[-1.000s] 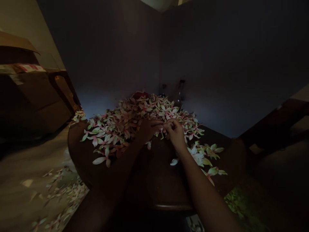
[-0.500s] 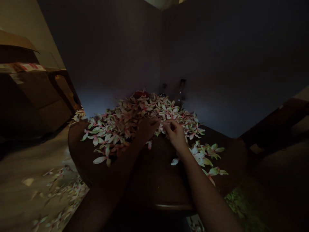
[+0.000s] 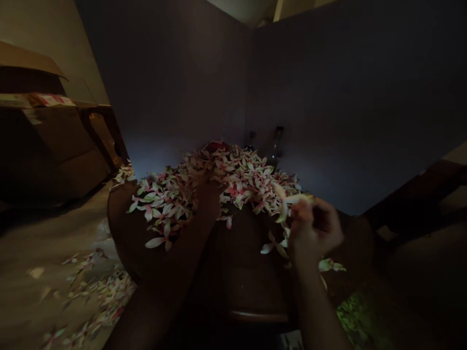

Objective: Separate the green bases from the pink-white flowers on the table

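Note:
A heap of pale pink and green flowers (image 3: 241, 170) covers the back of a dark round table (image 3: 248, 272). My right hand (image 3: 317, 226) is raised over the table's right side, fingers pinched on a flower (image 3: 288, 199) with pale petals that points left. My left hand (image 3: 209, 194) reaches into the front of the heap; it is dark, and its fingers are lost among the petals. Some single flowers lie beneath and beside my right hand, such as a white-petalled flower (image 3: 272, 245).
Dark panels (image 3: 182, 82) meet in a corner behind the heap, with a glass bottle (image 3: 276, 146) before them. Cardboard boxes (image 3: 54, 136) stand at the left. Fallen flowers (image 3: 105, 291) litter the floor at lower left; a green pile (image 3: 353, 313) lies at lower right.
My right hand has moved right, away from my left hand, with a flower in its fingers. My left hand has shifted slightly left into the heap. The view has tilted a little.

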A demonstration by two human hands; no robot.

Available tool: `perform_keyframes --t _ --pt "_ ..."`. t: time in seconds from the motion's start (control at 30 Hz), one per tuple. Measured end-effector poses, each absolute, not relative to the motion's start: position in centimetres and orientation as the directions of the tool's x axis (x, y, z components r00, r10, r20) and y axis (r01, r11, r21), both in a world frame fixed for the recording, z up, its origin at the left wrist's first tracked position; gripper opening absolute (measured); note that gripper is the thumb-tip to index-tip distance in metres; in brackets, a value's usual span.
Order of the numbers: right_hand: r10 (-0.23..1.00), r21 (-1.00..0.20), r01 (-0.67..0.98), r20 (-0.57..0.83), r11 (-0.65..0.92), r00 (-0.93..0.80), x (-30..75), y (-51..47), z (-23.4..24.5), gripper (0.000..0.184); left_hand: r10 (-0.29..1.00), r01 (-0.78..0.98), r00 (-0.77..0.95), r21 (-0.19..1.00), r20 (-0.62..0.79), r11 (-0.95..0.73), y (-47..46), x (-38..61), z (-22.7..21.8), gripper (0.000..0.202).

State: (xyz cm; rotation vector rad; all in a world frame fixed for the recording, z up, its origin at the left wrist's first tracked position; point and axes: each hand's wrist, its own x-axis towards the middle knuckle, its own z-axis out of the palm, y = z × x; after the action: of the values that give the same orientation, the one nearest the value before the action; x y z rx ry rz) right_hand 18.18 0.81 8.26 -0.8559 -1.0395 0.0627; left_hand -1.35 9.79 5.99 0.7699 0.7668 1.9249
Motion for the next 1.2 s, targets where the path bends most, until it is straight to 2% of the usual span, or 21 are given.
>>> perform_keyframes --t 0.07,0.17,0.27,0.33,0.4,0.5,0.6,0.73,0.83,0.93,1.2 --pt "0.477 -0.645 0.524 0.764 0.557 0.434 20.9 -0.6 8.6 0.024 0.882 -0.528 -0.420 0.733 0.213 -0.428 9.9 -1.9 6.2 0.012" --pt "0.694 -0.507 0.789 0.705 0.345 0.150 24.9 -1.8 8.2 0.024 0.865 -0.464 -0.451 0.772 0.218 -0.436 9.9 -1.7 6.6 0.017" --pt "0.794 -0.373 0.883 0.608 0.286 0.000 27.1 -1.7 6.9 0.028 0.853 -0.256 -0.433 0.868 0.290 -0.425 9.7 -0.9 6.7 0.025" --pt "0.815 -0.341 0.886 0.576 0.316 -0.069 27.1 -1.3 6.7 0.031 0.834 -0.101 -0.428 0.898 0.349 -0.428 9.7 -0.6 6.6 0.027" --pt "0.810 -0.365 0.853 0.576 0.373 -0.109 25.7 -0.7 7.3 0.034 0.803 0.038 -0.428 0.897 0.413 -0.441 9.6 -0.5 6.5 0.029" --pt "0.792 -0.496 0.717 0.597 0.490 -0.128 21.9 1.4 9.0 0.027 0.772 0.190 -0.363 0.853 0.522 -0.487 9.4 -0.4 6.6 0.029" --pt "0.795 -0.674 0.450 0.586 0.586 -0.158 17.7 5.0 9.2 0.029 0.758 0.315 -0.246 0.790 0.604 -0.527 9.1 0.0 6.8 0.026" --pt "0.836 -0.818 0.172 0.539 0.549 -0.105 15.0 9.0 6.7 0.033 0.775 0.441 -0.044 0.709 0.630 -0.551 8.6 0.8 7.0 0.025" --pt "0.853 -0.851 0.071 0.516 0.521 -0.075 15.3 9.3 5.2 0.035 0.787 0.434 0.039 0.699 0.616 -0.569 8.4 1.2 7.1 0.025" --pt "0.864 -0.863 0.037 0.503 0.504 -0.034 16.1 8.6 4.9 0.037 0.805 0.428 0.098 0.706 0.585 -0.565 8.2 1.5 7.0 0.026" --pt "0.892 -0.891 -0.024 0.452 0.452 0.011 15.7 8.3 5.1 0.033 0.795 0.412 0.088 0.705 0.600 -0.577 8.7 1.4 6.6 0.022"
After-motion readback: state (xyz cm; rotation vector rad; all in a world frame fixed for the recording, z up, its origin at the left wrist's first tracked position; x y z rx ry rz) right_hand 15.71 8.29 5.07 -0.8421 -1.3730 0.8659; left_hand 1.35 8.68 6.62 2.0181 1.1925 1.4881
